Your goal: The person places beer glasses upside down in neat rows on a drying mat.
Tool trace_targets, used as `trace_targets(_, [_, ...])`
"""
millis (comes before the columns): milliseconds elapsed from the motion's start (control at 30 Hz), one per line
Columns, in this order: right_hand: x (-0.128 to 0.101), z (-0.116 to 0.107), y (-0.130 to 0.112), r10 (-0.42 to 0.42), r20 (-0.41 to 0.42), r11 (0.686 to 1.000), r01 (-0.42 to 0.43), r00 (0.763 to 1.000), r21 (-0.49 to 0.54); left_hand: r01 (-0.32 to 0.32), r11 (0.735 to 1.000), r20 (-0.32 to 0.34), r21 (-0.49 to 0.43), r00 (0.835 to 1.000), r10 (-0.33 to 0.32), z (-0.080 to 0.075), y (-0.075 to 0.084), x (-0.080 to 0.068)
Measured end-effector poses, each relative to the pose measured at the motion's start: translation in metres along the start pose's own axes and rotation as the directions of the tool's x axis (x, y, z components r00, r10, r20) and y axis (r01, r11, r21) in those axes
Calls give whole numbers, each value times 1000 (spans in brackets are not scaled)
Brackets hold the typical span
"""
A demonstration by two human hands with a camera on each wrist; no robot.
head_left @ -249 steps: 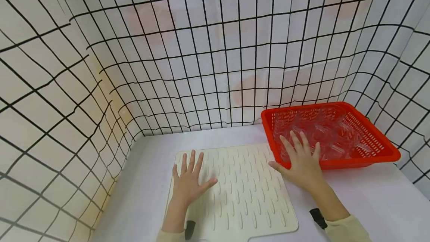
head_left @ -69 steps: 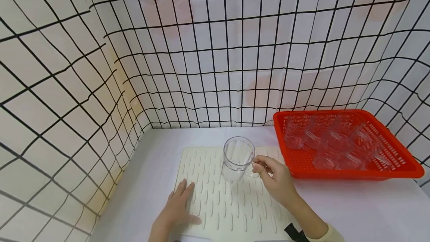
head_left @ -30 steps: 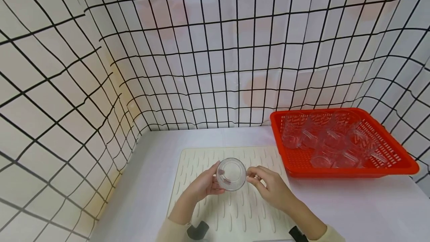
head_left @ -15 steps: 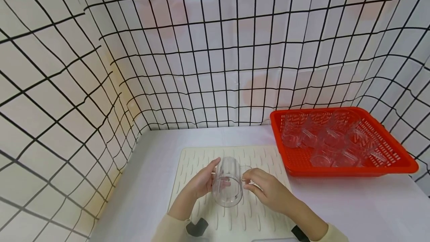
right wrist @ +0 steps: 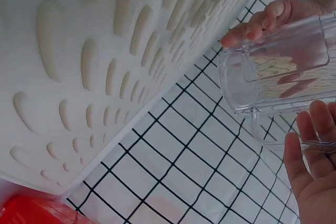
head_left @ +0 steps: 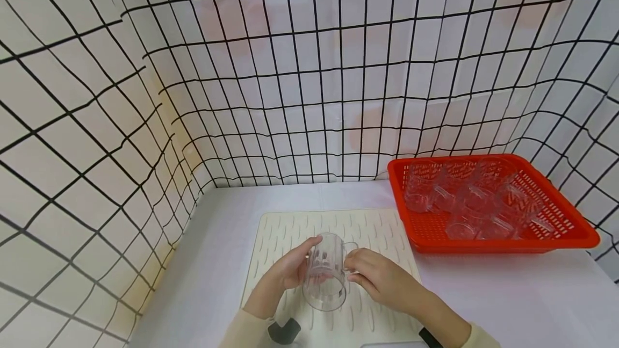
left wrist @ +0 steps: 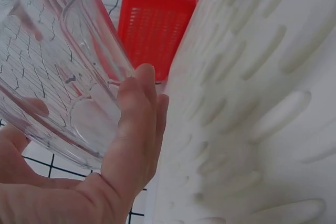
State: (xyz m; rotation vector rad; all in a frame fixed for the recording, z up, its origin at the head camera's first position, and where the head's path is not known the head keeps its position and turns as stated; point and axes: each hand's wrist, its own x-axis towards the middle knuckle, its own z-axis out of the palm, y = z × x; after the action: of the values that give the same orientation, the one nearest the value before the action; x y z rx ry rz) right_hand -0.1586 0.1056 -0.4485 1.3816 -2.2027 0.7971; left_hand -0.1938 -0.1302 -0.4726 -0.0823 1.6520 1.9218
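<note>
Clear handled mug [head_left: 325, 273] is held in the air just above the ribbed cream drying mat [head_left: 290, 230], tipped over with its base up and away and its open mouth down toward the person. It is not touching the mat as far as the head view shows.

Left hand [head_left: 288, 270]: fingers [left wrist: 137, 109] lie along the mug's left wall, thumb on the other side, curled round the body. Right hand [head_left: 382, 278]: fingers [right wrist: 307, 135] are closed on the handle loop [right wrist: 273, 129] at the mug's right side.

Handling, my read:
- Rigid clear plastic or glass; cannot tell which. Treat it as breakable.
- Light and empty, so the load is small.
- The wall is smooth and faceted and looks slippery. A grip on the wall alone could slide during a rotation.
- The handle is the best hold for turning. A second hand on the body stops swing.
- Avoid pinching the rim; it is thin and the grip would be poor.
- The mat's ridges look soft and should cushion a set-down.

Red slotted basket [head_left: 575, 230] sits on the white surface [head_left: 508, 294] to the right of the mat, well apart from both hands, with more clear mugs [head_left: 474, 203] in it. Grid-pattern backdrop [head_left: 309, 69] stands behind and to the left.
</note>
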Motion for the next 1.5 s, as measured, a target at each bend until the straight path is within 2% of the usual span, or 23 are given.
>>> trace_targets(100, [1,-3,0,0,21,1000,0,1000,-24,-8,1000,20,-27,1000,9,-1,-1,1])
trace_targets(333, [1,-11,-2,15,76,1000,-14,997,-11,-10,996,95,-89,995,18,-3,-4,1])
trace_targets(433, [2,-17,-2,5,99,999,-2,995,-35,-15,995,104,-97,994,25,-3,-5,0])
trace_targets(567, [6,-28,-5,34,169,998,-23,985,-66,-36,996,98,-87,994,44,-2,-4,-1])
trace_targets(700, [11,-41,-11,88,195,995,-80,977,-52,-102,993,77,-62,991,107,-1,-2,-4])
trace_targets(800, [16,-51,-16,135,155,991,-132,979,-29,-181,983,58,-39,981,183,2,3,-9])
trace_targets(933, [22,-61,-21,183,71,983,-182,981,-25,-291,957,-6,-1,957,291,10,15,-20])
trace_targets(1067, [27,-65,-23,163,-41,986,-164,986,-34,-401,913,-44,75,913,405,17,25,-32])
trace_targets(1200, [28,-65,-23,143,-159,990,-143,977,7,-533,839,-11,108,843,537,19,30,-41])
trace_targets(1300, [26,-63,-22,158,-222,987,-154,962,36,-633,765,23,119,772,635,21,32,-47])
trace_targets(1500, [23,-58,-22,193,-267,981,-195,944,18,-784,565,45,256,594,803,24,34,-57])
